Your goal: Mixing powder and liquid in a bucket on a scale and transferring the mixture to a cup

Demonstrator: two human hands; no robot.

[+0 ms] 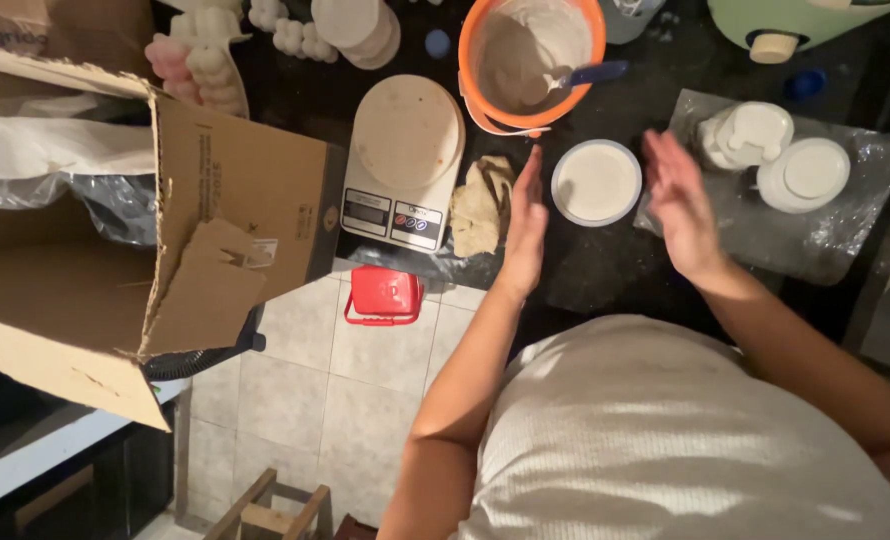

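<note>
A round white mould filled with pale paste sits on the dark counter in front of me. My left hand is flat and open on its left side, fingers straight, holding nothing. My right hand is open on its right side, also holding nothing. Both hands are beside the mould and apart from it. Behind it stands an orange bucket with whitish mix and a blue-handled spoon resting inside.
A kitchen scale with a round plate on it and a crumpled cloth lie to the left. White round moulds rest on a plastic sheet at right. A large open cardboard box stands at left; a red container sits below the counter.
</note>
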